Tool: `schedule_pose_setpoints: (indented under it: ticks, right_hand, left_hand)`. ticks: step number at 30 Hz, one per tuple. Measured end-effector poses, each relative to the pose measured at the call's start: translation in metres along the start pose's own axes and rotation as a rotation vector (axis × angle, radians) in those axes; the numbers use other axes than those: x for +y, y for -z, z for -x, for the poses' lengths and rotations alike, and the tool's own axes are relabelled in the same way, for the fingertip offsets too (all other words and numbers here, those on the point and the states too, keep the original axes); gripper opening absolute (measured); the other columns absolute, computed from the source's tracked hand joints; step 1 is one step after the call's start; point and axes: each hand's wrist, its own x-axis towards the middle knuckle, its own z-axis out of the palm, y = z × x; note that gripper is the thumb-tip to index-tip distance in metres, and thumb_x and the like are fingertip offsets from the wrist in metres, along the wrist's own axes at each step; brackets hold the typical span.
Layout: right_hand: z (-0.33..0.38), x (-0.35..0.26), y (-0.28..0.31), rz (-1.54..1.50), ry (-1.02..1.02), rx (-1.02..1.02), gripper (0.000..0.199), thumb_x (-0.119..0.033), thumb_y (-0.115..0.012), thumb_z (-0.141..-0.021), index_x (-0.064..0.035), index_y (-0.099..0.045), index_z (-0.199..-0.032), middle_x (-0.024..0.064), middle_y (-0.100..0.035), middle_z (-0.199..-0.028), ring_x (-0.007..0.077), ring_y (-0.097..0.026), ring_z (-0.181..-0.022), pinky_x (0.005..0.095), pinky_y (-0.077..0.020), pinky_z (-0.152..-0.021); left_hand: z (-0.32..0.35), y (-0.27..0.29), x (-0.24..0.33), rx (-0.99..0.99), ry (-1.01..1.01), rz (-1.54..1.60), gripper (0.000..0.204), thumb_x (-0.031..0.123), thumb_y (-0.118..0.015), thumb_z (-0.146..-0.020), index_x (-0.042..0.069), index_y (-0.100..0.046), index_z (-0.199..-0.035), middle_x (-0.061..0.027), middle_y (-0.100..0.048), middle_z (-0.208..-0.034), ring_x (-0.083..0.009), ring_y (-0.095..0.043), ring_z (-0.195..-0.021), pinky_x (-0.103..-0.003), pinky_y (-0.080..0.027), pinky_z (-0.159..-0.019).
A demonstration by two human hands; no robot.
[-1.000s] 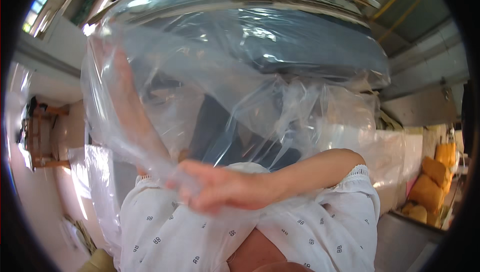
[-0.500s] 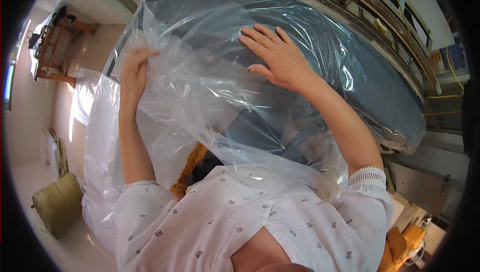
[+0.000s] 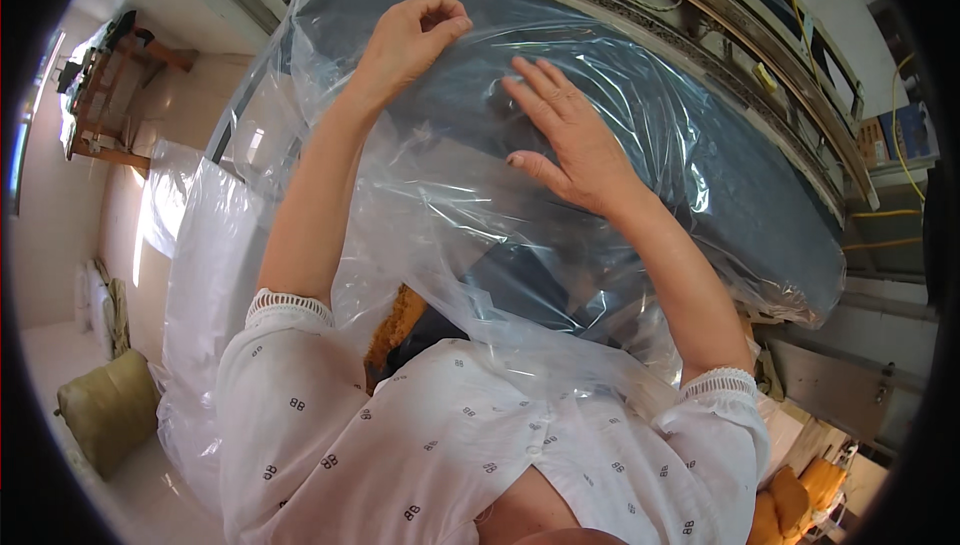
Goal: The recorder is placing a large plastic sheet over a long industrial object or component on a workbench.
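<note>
Clear plastic film [image 3: 440,200] lies wrinkled and shiny over dark blue-grey, smooth material [image 3: 760,210] on a wide work surface. At the far side of it, my left hand [image 3: 410,45] is closed in a pinch, thumb against forefinger. Whatever may be between those fingertips is too thin to make out. My right hand [image 3: 575,140] rests on the film right of the middle, fingers stretched out and holding nothing. Loose film hangs over the near edge towards my shirt and down the left side.
Beyond the surface runs a long brown rail [image 3: 740,30] with a yellow cord [image 3: 905,145] to its right. At far left are a wooden frame [image 3: 110,125] and an olive cushion-like bundle [image 3: 110,410]. Orange material [image 3: 800,495] sits at lower right.
My left hand has moved from the bunched film at left to the far middle. My right hand has shifted slightly right and nearer. The film on the left lies less bunched.
</note>
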Motion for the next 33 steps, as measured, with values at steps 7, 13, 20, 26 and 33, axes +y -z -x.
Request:
schedule_pose_setpoints:
  ticks: [7,13,20,26,33]
  right_hand:
    - [-0.002,0.004,0.007,-0.331,-0.132,0.199,0.076,-0.028,-0.066,-0.076,-0.0051,-0.026,-0.136,0.0145,-0.019,-0.144,0.0316,-0.029,-0.128,0.0389,-0.0308,-0.102]
    - [-0.009,-0.007,0.018,-0.705,-0.278,0.043,0.060,-0.017,-0.064,-0.078,-0.0041,-0.036,-0.130,0.0103,-0.047,-0.125,0.0173,-0.054,-0.096,0.0301,-0.0428,-0.085]
    - [0.057,-0.013,0.075,-1.335,-0.444,-0.944,0.032,-0.024,-0.059,-0.081,-0.0014,-0.059,-0.103,0.0060,-0.064,-0.092,0.0105,-0.053,-0.070,0.0240,-0.0429,-0.063]
    - [0.072,-0.057,0.132,-1.562,-0.195,-0.930,0.075,-0.056,-0.047,-0.083,0.0085,-0.046,-0.121,0.0148,-0.057,-0.112,0.0186,-0.056,-0.098,0.0270,-0.0419,-0.083]
    - [0.104,-0.025,0.099,-1.622,-0.991,-0.612,0.069,-0.049,-0.017,-0.095,0.0085,-0.052,-0.112,0.0125,-0.060,-0.106,0.0174,-0.056,-0.098,0.0287,-0.0421,-0.086]
  left_hand:
    - [0.014,0.008,0.017,0.134,-0.167,-0.172,0.013,0.012,-0.059,-0.081,0.002,-0.061,-0.090,-0.0030,-0.058,-0.081,-0.0089,-0.054,-0.072,-0.023,-0.043,-0.067]
    - [0.021,0.007,0.037,0.205,-0.039,0.325,0.013,0.013,-0.059,-0.085,0.003,-0.058,-0.093,0.0024,-0.056,-0.081,-0.0076,-0.053,-0.071,-0.021,-0.043,-0.062]
    - [-0.012,0.065,-0.039,0.699,-0.258,-0.385,0.007,0.012,-0.056,-0.080,0.008,-0.057,-0.085,-0.0104,-0.058,-0.087,-0.0317,-0.056,-0.079,-0.037,-0.045,-0.069]
    - [-0.032,0.132,-0.111,0.766,0.030,-0.740,0.012,0.018,-0.056,-0.079,0.010,-0.061,-0.087,-0.0079,-0.059,-0.089,-0.0283,-0.057,-0.085,-0.040,-0.043,-0.072]
    - [-0.084,0.172,-0.140,0.465,0.284,-0.777,0.021,0.029,-0.060,-0.076,0.014,-0.064,-0.090,-0.0023,-0.063,-0.091,-0.0208,-0.059,-0.088,-0.039,-0.041,-0.077]
